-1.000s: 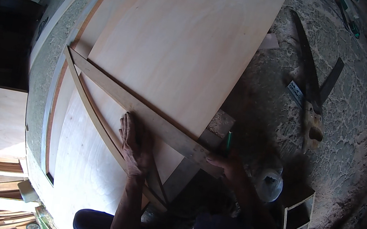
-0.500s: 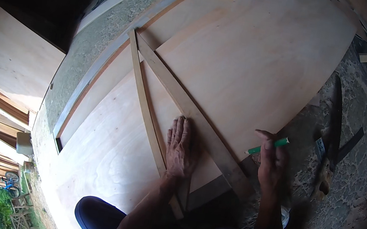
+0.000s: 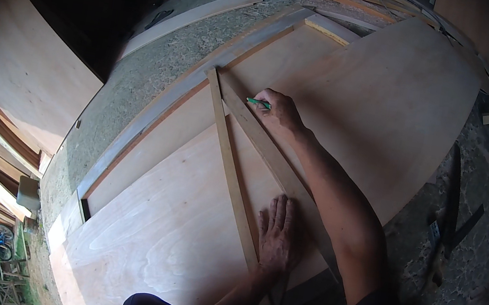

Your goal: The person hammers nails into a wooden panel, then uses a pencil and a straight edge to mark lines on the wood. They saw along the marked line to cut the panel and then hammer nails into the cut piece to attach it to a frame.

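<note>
My left hand (image 3: pixel 275 240) lies flat with fingers stretched, its fingertips against a wide wooden strip (image 3: pixel 263 150) set diagonally across plywood. A short green pencil (image 3: pixel 255 101) is pinched in my right hand (image 3: pixel 281 113), its tip at the strip's edge near the far end. A narrower wooden strip (image 3: pixel 231 162) meets the wide one at the far end, forming a V. Beneath them lie a plywood sheet on the right (image 3: pixel 388 105) and another plywood sheet (image 3: pixel 160 229) on the near left. A wooden frame (image 3: pixel 144 126) borders the far left side.
A handsaw (image 3: pixel 453 187) lies on the rough floor at right. Several wood offcuts (image 3: pixel 373 3) are piled at the far end. A long board (image 3: pixel 195 21) lies beyond the frame. Plywood panels (image 3: pixel 28 52) lean at left; a bicycle (image 3: pixel 2 239) stands outside.
My right hand has swung forward and left with the pencil, from the strip's near end to its far end. My left hand stays on the strip. The view has shifted.
</note>
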A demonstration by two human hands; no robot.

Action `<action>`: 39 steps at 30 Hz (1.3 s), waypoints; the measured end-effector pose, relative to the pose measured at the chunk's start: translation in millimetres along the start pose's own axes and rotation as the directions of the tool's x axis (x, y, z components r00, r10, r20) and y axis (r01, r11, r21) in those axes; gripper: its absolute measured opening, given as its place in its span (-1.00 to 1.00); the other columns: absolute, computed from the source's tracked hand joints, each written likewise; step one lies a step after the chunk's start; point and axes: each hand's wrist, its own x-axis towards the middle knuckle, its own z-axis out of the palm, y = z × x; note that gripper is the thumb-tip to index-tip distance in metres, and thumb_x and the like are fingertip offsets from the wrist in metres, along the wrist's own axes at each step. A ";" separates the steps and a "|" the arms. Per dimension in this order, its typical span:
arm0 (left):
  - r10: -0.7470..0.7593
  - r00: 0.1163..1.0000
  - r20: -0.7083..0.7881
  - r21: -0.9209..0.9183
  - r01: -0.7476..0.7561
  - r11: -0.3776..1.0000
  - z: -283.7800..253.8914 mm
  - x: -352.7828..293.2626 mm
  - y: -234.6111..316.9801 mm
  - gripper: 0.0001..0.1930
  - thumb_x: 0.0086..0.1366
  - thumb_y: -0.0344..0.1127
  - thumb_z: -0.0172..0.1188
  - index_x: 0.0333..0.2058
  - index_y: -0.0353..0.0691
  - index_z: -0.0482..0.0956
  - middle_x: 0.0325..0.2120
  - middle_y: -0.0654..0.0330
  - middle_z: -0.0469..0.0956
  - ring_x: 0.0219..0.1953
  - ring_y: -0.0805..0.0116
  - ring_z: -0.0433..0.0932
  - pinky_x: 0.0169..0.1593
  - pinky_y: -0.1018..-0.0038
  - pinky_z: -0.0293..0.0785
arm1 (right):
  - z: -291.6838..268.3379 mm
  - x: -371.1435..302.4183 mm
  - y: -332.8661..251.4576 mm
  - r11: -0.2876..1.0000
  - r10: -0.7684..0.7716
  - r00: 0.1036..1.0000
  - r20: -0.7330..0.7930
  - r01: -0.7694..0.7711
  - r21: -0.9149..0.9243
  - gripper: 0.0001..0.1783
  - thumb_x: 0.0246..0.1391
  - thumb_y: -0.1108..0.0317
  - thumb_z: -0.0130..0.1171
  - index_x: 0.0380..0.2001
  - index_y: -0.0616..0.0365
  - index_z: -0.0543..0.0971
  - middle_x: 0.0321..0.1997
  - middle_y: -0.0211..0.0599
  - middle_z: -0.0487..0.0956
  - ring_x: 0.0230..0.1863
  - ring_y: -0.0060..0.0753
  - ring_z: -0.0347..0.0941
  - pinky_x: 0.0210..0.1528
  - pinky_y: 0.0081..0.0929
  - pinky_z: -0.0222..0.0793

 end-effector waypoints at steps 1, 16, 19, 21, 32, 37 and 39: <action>0.008 1.000 0.007 0.006 -0.008 1.000 1.2 1.1 1.1 -0.23 0.23 -0.29 0.03 0.39 -0.41 0.04 0.44 -0.16 -0.01 0.50 -0.12 -0.11 0.46 -0.12 -0.29 | 0.0 4.9 6.7 0.998 -0.027 0.999 0.043 0.029 -0.053 -0.80 0.13 0.30 0.24 -0.23 0.17 0.65 -0.25 -0.08 0.68 -0.17 -0.08 0.63 -0.10 -0.27 0.52; 0.000 1.000 0.004 -0.009 0.000 1.000 -0.7 1.5 -5.9 -0.25 0.31 -0.17 0.03 0.38 -0.41 0.06 0.41 -0.21 0.02 0.48 -0.17 -0.08 0.44 -0.17 -0.27 | 13.8 32.1 -1.3 0.977 0.001 0.985 0.173 0.036 -0.210 -0.84 0.11 0.32 0.22 -0.31 0.14 0.69 -0.30 -0.07 0.69 -0.20 -0.05 0.64 -0.08 -0.26 0.53; 0.012 1.000 0.019 -0.062 -0.011 0.998 2.9 2.2 1.6 -0.24 0.27 -0.23 0.02 0.39 -0.42 0.04 0.43 -0.20 0.00 0.49 -0.17 -0.10 0.44 -0.18 -0.30 | -1.3 26.0 -5.8 0.959 0.086 0.973 0.215 -0.022 -0.284 -0.85 0.07 0.35 0.22 -0.33 0.14 0.70 -0.28 -0.02 0.68 -0.17 -0.02 0.64 -0.05 -0.22 0.52; 0.019 1.000 0.005 -0.079 -0.019 0.997 4.5 0.5 -5.1 -0.22 0.26 -0.22 0.03 0.39 -0.42 0.03 0.43 -0.21 -0.02 0.49 -0.17 -0.11 0.44 -0.19 -0.33 | -20.7 10.3 -15.8 0.951 0.094 0.949 0.302 0.004 -0.310 -0.85 0.05 0.36 0.22 -0.34 0.15 0.70 -0.30 0.00 0.68 -0.18 0.00 0.63 -0.06 -0.20 0.52; 0.002 1.000 -0.024 0.034 -0.001 0.999 7.1 0.4 3.0 -0.29 0.30 -0.21 -0.01 0.37 -0.39 0.10 0.41 -0.16 0.06 0.49 -0.08 -0.06 0.47 -0.07 -0.30 | -237.2 -251.9 -118.7 0.917 0.318 0.737 0.597 -0.081 -0.389 -0.83 0.08 0.34 0.22 -0.46 0.23 0.58 -0.46 0.01 0.62 -0.31 0.11 0.60 -0.20 -0.08 0.48; 0.002 0.999 -0.047 0.044 0.000 0.999 0.5 -0.1 -11.8 -0.26 0.28 -0.20 0.00 0.39 -0.35 0.07 0.42 -0.17 0.05 0.49 -0.09 -0.07 0.48 -0.05 -0.33 | -278.9 -301.5 -155.8 0.858 0.481 0.687 0.544 -0.244 -0.452 -0.81 0.15 0.32 0.20 -0.24 0.18 0.66 -0.34 0.00 0.66 -0.26 0.02 0.64 -0.15 -0.12 0.53; 0.043 0.998 -0.053 0.022 -0.042 0.999 7.2 0.4 -7.2 -0.25 0.28 -0.18 0.01 0.40 -0.34 0.07 0.42 -0.17 0.04 0.49 -0.09 -0.07 0.48 -0.05 -0.33 | -264.1 -314.7 -155.0 0.938 0.315 0.897 0.311 -0.243 -0.248 -0.75 0.17 0.31 0.20 -0.12 0.17 0.63 -0.29 0.04 0.67 -0.21 0.00 0.64 -0.14 -0.15 0.54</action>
